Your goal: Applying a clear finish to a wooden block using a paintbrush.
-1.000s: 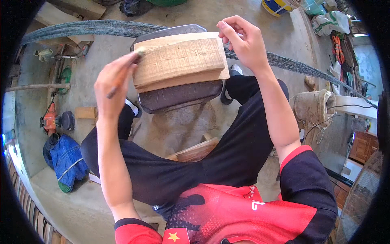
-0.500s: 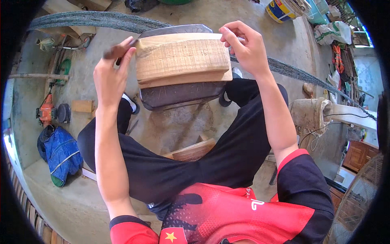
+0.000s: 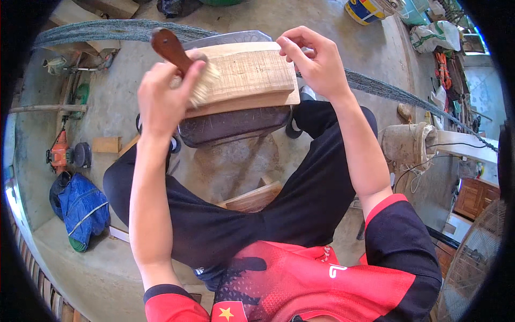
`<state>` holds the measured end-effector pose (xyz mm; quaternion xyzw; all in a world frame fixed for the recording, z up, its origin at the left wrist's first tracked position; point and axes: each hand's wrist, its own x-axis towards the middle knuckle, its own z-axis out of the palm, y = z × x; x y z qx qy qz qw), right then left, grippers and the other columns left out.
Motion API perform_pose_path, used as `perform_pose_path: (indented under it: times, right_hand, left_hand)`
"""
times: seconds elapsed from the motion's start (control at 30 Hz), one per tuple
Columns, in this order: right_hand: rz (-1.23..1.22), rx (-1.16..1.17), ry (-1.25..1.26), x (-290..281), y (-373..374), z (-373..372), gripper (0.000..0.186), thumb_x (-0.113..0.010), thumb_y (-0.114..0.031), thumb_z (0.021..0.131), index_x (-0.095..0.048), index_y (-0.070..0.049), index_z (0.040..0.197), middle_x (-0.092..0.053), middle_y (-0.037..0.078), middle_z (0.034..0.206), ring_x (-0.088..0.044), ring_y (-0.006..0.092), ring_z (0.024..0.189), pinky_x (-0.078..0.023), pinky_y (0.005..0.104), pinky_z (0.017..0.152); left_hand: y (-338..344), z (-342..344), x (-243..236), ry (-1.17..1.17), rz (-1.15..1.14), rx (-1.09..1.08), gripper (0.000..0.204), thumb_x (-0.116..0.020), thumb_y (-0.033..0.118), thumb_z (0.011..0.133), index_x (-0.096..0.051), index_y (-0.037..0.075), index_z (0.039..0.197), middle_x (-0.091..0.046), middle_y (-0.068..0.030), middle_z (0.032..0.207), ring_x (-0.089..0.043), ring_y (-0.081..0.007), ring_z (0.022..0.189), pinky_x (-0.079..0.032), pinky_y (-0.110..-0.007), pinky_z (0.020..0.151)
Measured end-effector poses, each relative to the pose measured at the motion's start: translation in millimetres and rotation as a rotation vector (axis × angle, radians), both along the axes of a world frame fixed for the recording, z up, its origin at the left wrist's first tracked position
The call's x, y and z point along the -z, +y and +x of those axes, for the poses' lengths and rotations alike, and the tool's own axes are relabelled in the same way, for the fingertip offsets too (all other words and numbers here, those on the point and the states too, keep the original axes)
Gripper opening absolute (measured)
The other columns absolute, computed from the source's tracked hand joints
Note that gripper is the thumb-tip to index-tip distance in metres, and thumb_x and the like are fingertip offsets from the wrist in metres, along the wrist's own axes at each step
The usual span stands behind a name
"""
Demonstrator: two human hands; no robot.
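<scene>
In my left hand point(image 3: 163, 99) is a hand brush point(image 3: 170, 47) with a brown wooden handle. Its pale bristles lie against the left end of a thick wooden block point(image 3: 249, 72), whose upper face has rough saw marks. Under the block is a lighter, smoother wooden board point(image 3: 292, 98). My right hand point(image 3: 316, 59) has its fingers curled at the far right corner of the wood; its fingertips seem to grip that edge. Both pieces rest across a dark upturned plastic tub point(image 3: 236, 129) between my knees.
A grey hammock-like net point(image 3: 370, 88) stretches behind the tub. More wood point(image 3: 252, 198) lies on the floor between my legs. To the left are an orange motor tool point(image 3: 60, 153) and a blue bag point(image 3: 83, 204). A dirty bucket point(image 3: 402, 145) and a fan point(image 3: 472, 257) stand at right.
My left hand has swung the brush rightward and nearer, bringing its bristles over the block's left end, and the handle now points up and left. My right hand keeps its place at the corner.
</scene>
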<state>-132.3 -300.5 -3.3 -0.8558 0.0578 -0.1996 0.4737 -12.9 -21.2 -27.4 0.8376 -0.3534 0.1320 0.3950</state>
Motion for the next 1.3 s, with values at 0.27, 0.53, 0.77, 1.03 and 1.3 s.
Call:
perform_pose_path:
  times: [0.27, 0.53, 0.77, 1.03, 1.3]
  right_hand:
    - [-0.004, 0.002, -0.009, -2, -2, -1, 0.026, -0.074, -0.028, 0.101, -0.079, -0.003, 0.105, -0.077, 0.006, 0.084, -0.069, 0.0097, 0.077, -0.052, 0.0262, 0.065]
    - [0.01, -0.015, 0.006, 0, -1, -1, 0.027, -0.074, -0.029, 0.102, -0.079, -0.003, 0.106, -0.078, 0.006, 0.085, -0.068, 0.0107, 0.075, -0.051, 0.0257, 0.063]
    - [-0.045, -0.013, -0.034, -1, -1, -1, 0.025, -0.074, -0.028, 0.101, -0.078, -0.003, 0.105, -0.078, 0.006, 0.084, -0.068, 0.0105, 0.074, -0.051, 0.0255, 0.062]
    - [-0.014, -0.02, -0.044, 0, -1, -1, 0.025, -0.074, -0.027, 0.102, -0.078, -0.002, 0.104, -0.078, 0.006, 0.085, -0.068, 0.0087, 0.074, -0.052, 0.0256, 0.063]
    - [-0.017, -0.02, -0.017, -2, -2, -3, 0.024, -0.074, -0.027, 0.102, -0.078, -0.003, 0.104, -0.078, 0.005, 0.085, -0.067, 0.0077, 0.076, -0.05, 0.0249, 0.062]
  left_hand:
    - [-22, -32, -5, -0.058, 0.228, 0.254, 0.028, -0.081, 0.019, 0.09, -0.081, 0.016, 0.118, -0.077, -0.0073, 0.12, -0.069, -0.03, 0.117, -0.053, -0.043, 0.099]
    - [-35, -36, -4, 0.538, -0.057, 0.116, 0.032, -0.08, 0.036, 0.097, -0.084, 0.006, 0.105, -0.076, -0.0132, 0.079, -0.07, -0.0203, 0.065, -0.052, -0.037, 0.062]
    - [-27, 2, 6, -0.262, 0.039, 0.103, 0.028, -0.073, 0.016, 0.096, -0.081, 0.017, 0.122, -0.078, -0.0084, 0.115, -0.073, -0.0273, 0.108, -0.055, -0.039, 0.096]
    - [-57, -60, 4, 0.291, -0.066, 0.48, 0.025, -0.077, 0.02, 0.095, -0.082, 0.012, 0.118, -0.08, -0.0107, 0.104, -0.075, -0.028, 0.095, -0.058, -0.039, 0.087]
    - [-41, -10, -4, 0.106, -0.089, 0.0, 0.024, -0.077, 0.024, 0.098, -0.082, 0.015, 0.12, -0.081, -0.0113, 0.102, -0.077, -0.0257, 0.089, -0.059, -0.037, 0.079]
